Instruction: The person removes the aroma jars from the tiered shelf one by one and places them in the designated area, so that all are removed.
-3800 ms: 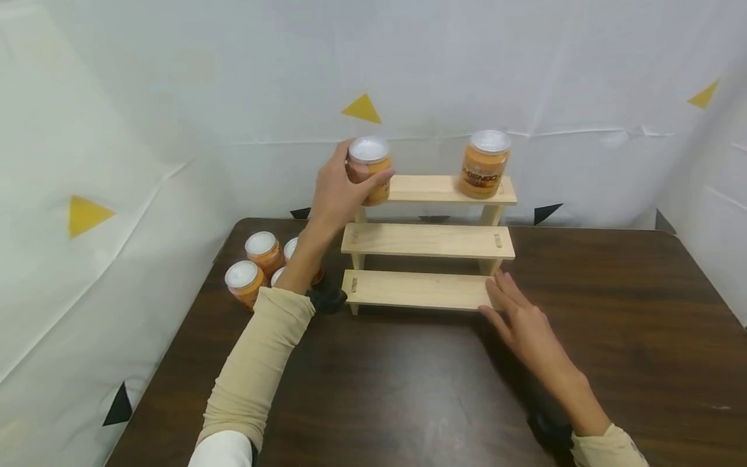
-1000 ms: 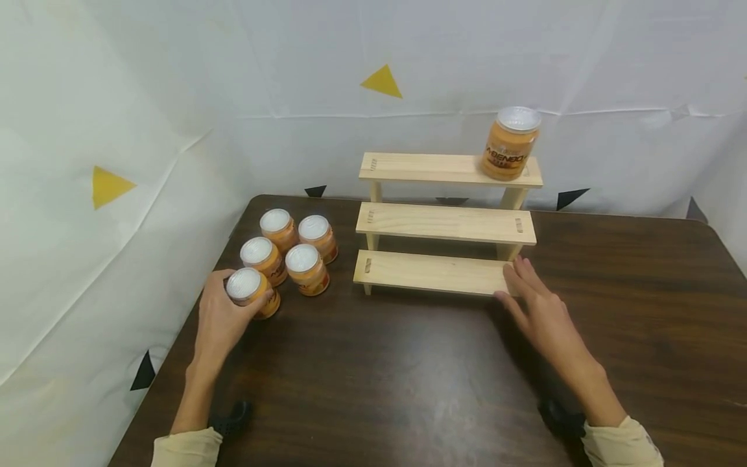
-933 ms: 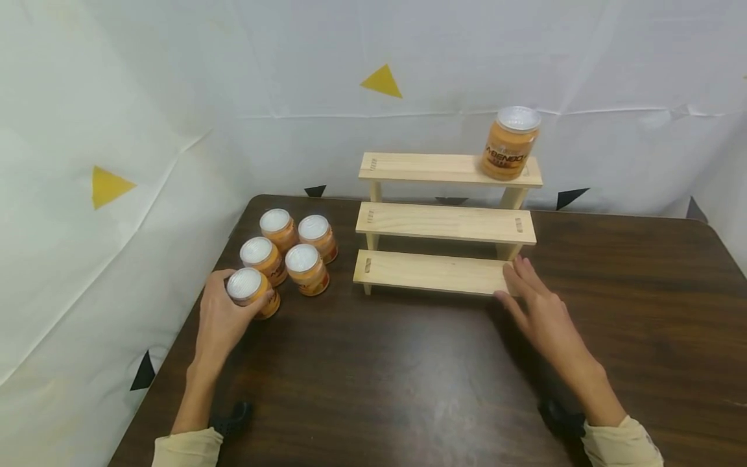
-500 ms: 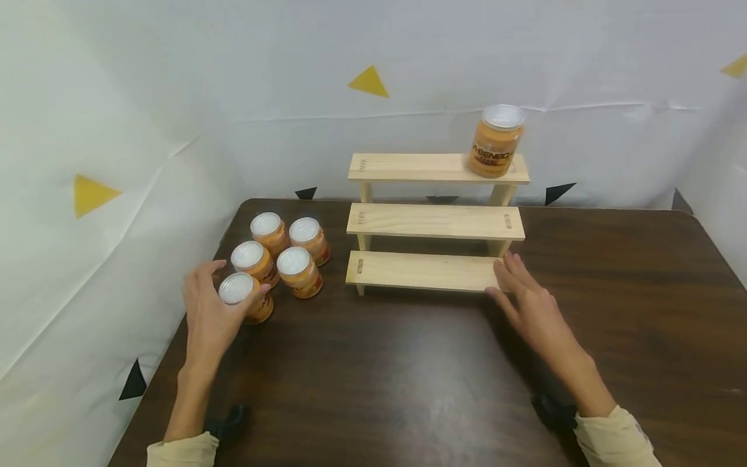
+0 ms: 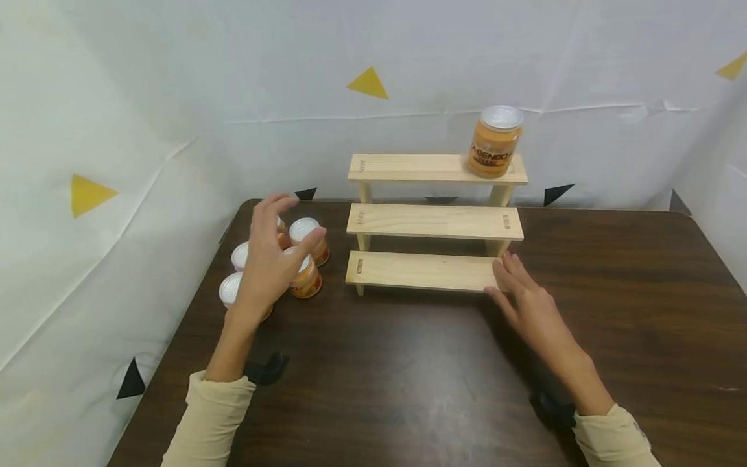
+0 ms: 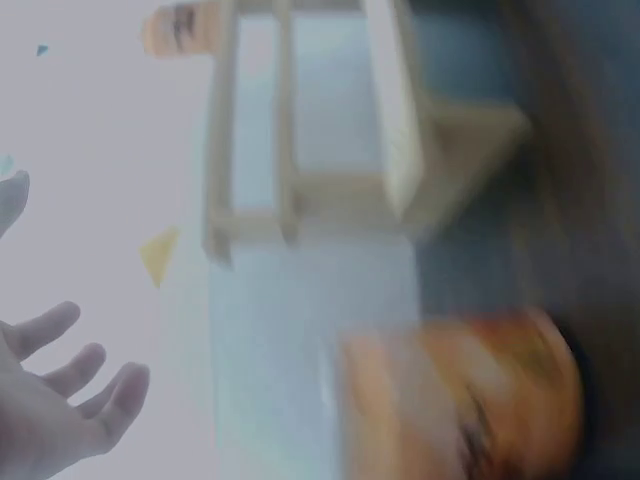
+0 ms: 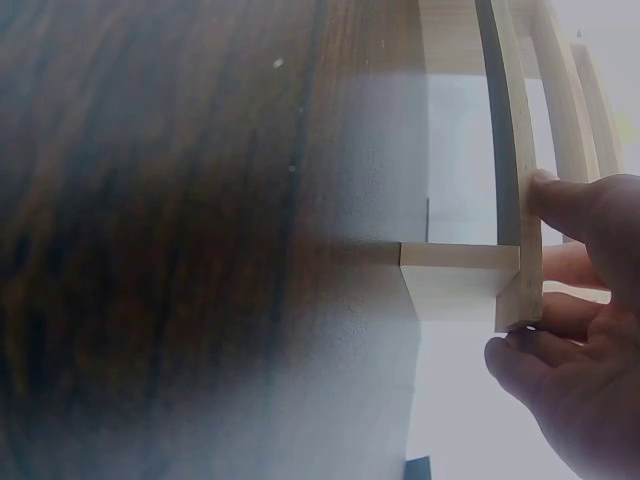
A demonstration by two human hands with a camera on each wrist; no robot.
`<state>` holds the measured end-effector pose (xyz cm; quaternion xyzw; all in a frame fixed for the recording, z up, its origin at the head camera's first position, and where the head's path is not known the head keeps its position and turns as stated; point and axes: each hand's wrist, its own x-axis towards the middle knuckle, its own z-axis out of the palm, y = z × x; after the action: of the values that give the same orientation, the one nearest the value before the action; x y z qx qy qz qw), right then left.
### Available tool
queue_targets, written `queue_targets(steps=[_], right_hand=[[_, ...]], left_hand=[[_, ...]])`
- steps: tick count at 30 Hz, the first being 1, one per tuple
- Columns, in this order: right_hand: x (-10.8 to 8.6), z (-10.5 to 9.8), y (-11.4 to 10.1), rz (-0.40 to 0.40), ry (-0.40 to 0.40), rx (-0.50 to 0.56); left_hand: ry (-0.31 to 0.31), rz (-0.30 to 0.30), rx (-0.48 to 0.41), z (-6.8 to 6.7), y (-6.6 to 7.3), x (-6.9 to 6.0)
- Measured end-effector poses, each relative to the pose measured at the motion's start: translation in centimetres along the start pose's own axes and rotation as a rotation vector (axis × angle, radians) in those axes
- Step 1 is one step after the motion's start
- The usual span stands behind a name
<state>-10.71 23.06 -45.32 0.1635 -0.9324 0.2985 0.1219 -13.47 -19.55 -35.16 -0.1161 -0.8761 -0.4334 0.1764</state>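
Observation:
My left hand (image 5: 265,263) is in the air above a group of jars, fingers spread and thumb apart, holding nothing. The jars have orange bodies and silver-white lids; the front-left jar (image 5: 231,289) and a right-hand jar (image 5: 307,283) are partly covered by the hand and wrist. Another jar (image 5: 493,148) stands upright at the right end of the top shelf of a three-tier wooden stand (image 5: 434,220). At the lowest tier's right end, my right hand (image 5: 533,318) holds the board's corner, its thumb (image 7: 570,203) against the front edge. The left wrist view is blurred.
The stand sits toward the back of a dark wooden table (image 5: 408,363). White sheeting (image 5: 280,71) with yellow and black triangles hangs behind and at both sides. The table extends to the right of the stand and in front of it.
Earlier the left hand held a jar at the top shelf's left end; that jar came down to the front left of the group. The hand released it and rose rightward. The right hand stays put.

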Motion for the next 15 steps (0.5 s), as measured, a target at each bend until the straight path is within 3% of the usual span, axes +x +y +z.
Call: queue_targets(steps=[6,12,15], right_hand=[[0.0,-0.1,0.2,-0.008,0.015,0.0],[0.0,-0.1,0.3,-0.01,0.005,0.007],[0.1,-0.1,0.2,-0.02,0.005,0.003]], left_hand=[[-0.128,0.05,-0.133,3.8,3.8,4.0],[-0.247,-0.009,-0.225,7.9,6.0,8.4],[-0.273,-0.037,-0.233,9.4,6.7,10.0]])
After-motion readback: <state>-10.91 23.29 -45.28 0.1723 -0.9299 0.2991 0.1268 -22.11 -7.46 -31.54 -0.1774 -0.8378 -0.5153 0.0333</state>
